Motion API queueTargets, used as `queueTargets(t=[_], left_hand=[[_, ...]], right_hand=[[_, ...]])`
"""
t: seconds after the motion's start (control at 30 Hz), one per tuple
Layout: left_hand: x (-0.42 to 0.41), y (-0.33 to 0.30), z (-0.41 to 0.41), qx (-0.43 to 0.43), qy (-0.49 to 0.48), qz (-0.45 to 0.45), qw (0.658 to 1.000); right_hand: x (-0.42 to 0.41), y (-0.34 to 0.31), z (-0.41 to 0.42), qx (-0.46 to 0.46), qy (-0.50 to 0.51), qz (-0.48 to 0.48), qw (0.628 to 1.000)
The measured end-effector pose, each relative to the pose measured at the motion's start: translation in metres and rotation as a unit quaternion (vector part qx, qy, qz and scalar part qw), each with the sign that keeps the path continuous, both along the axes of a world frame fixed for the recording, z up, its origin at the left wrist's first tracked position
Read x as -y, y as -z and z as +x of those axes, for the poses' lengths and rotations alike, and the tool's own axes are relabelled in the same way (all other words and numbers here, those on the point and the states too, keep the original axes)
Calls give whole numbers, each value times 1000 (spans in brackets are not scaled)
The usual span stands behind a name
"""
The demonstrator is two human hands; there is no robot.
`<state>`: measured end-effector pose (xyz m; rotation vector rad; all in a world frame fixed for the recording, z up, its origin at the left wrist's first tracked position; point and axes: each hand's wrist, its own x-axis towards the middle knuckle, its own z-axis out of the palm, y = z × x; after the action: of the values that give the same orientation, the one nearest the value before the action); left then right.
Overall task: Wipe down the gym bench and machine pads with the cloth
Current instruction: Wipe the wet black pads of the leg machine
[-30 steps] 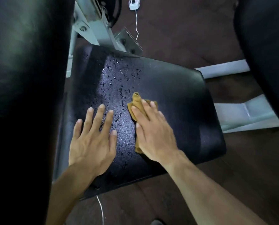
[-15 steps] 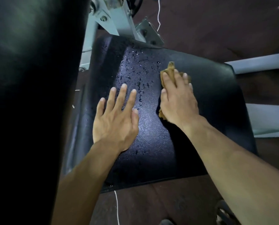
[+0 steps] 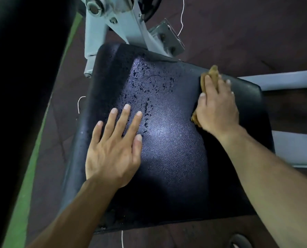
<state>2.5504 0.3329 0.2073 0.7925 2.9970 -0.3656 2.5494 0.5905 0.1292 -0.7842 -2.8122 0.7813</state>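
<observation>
The left hand point(image 3: 111, 151) lay flat, fingers spread, on the black seat pad point(image 3: 176, 158), probably bracing, while the right hand point(image 3: 217, 108) pressed the tan cloth point(image 3: 212, 76) near its far edge, fingers seemingly extended.

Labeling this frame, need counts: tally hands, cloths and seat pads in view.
Hands: 2, left hand flat on the pad, right hand pressing the cloth
Cloths: 1, cloth
Seat pads: 1, pad
Total: 4
</observation>
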Motion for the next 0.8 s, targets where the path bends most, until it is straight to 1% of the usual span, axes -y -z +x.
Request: queueTargets(t=[0.17,0.27,0.37,0.43,0.5,0.63,0.8], left_hand=[[-1,0,0,-2,-8,-5,1000],[-2,-1,0,-2,-10,-10,1000],[-3,-1,0,-5,-12,-11,1000],[-3,-1,1,-6,-11,-12,1000],[-2,0,1,-10,-12,-8,1000],[0,0,2,-10,-11,-2,1000],[0,0,2,-8,-13,10,1000]], right_hand=[[-9,-16,-72,-7,-2,-39,999],[20,-30,-89,-43,-69,-13,997],[63,-39,-76,-67,-151,7,986],[82,-42,-49,-93,-196,9,976],[89,-41,-15,-102,-216,-8,971],[77,-28,28,-68,-167,-20,983],[60,-24,4,-44,-118,-14,992]])
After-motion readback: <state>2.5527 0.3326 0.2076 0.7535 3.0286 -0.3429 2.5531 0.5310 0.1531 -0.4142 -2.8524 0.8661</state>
